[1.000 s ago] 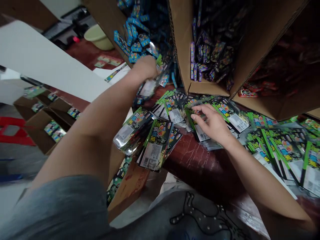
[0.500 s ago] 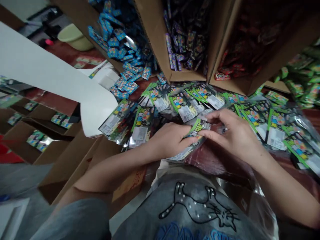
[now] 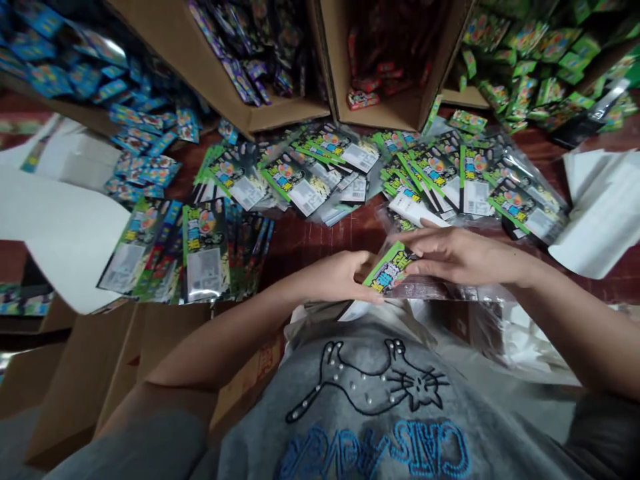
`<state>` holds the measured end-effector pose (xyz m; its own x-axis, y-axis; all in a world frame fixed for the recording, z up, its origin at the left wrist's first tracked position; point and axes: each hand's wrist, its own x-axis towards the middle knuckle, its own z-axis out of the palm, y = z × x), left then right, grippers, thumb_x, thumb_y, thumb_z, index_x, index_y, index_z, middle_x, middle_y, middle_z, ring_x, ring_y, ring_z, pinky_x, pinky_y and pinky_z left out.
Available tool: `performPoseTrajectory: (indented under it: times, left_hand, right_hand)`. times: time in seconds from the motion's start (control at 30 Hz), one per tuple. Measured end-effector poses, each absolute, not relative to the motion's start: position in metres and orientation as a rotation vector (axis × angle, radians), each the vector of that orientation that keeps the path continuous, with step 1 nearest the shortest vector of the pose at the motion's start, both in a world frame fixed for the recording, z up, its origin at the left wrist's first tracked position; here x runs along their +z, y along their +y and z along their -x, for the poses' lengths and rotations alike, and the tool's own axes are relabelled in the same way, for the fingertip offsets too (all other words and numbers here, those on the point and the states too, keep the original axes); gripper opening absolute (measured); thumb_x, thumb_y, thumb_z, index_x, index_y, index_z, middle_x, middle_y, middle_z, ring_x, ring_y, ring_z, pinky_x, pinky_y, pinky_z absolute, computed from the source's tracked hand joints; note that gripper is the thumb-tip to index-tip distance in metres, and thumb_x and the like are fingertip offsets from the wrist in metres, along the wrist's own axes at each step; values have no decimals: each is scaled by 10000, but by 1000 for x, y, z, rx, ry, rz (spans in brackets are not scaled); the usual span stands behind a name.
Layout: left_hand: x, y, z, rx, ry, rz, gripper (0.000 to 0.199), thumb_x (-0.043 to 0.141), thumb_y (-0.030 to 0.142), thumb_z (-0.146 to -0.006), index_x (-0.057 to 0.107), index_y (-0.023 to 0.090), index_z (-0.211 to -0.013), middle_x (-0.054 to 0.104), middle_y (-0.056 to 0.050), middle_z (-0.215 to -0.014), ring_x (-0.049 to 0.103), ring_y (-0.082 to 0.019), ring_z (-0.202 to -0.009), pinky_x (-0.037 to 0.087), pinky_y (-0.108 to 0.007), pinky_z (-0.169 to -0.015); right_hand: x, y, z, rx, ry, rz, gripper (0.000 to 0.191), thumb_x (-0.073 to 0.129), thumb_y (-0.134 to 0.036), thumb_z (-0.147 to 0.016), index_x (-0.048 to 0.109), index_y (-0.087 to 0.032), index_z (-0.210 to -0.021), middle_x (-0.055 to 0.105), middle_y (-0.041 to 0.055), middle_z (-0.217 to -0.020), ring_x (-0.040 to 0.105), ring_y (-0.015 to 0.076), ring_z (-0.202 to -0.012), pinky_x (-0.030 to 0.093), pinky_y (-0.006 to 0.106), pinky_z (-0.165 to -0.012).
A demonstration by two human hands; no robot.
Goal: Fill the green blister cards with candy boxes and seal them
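A printed packet [image 3: 389, 268] with a green edge and colourful lettering is held in front of my waist, tilted, just over the table's near edge. My left hand [image 3: 343, 277] grips its left side, fingers partly behind it. My right hand [image 3: 457, 255] pinches its upper right edge between thumb and fingers. Beyond my right hand lie a white strip [image 3: 417, 210] and some clear plastic. Loose packets of the same print [image 3: 303, 187] are heaped across the table ahead, with another pile [image 3: 475, 177] to the right. More printed packets [image 3: 206, 250] lie in a row at the left.
Cardboard boxes along the back hold small purple [image 3: 245, 77], red [image 3: 364, 99] and green [image 3: 521, 93] wrapped pieces. Blue pieces [image 3: 147, 167] spill out at the left. White sheets lie at the left [image 3: 60, 213] and right [image 3: 597, 207]. Open cartons [image 3: 75, 373] stand below left.
The view has swung right, so the table and boxes sit further left. The packet between my hands now shows more of its printed face, and my right fingers lie over its upper edge.
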<state>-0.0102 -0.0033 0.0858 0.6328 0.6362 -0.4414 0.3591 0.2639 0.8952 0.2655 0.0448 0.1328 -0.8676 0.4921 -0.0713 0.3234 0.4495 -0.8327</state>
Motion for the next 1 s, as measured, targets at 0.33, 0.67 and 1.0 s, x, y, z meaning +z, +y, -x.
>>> performPoseTrajectory:
  times: [0.33, 0.67, 1.0]
  left_hand:
    - [50, -3, -6, 868, 1236, -1028, 457, 931, 416, -714, 817, 159, -1074, 847, -89, -1122, 793, -239, -961, 642, -384, -921]
    - [19, -14, -9, 901, 1911, -1315, 266, 469, 475, -1102, 594, 240, -1089, 791, -138, -1083, 763, -275, -988, 526, -338, -821]
    - [55, -19, 40, 799, 1711, -1310, 404, 684, 583, -962, 708, 205, -1101, 813, -119, -1011, 778, -266, -870, 583, -342, -754]
  right_hand:
    - [54, -3, -211, 1090, -1611, 1443, 494, 525, -685, -1045, 646, -213, -1125, 791, 103, -1062, 757, 247, -982, 602, 388, -882]
    - [17, -6, -147, 814, -1727, 1760, 334, 335, -467, -1073, 570, -237, -1013, 747, 153, -810, 735, 339, -688, 396, 355, -594]
    - [26, 7, -156, 932, -1912, 1610, 488, 336, -600, -1094, 592, -225, -1273, 817, 201, -1105, 820, 372, -889, 610, 463, -704]
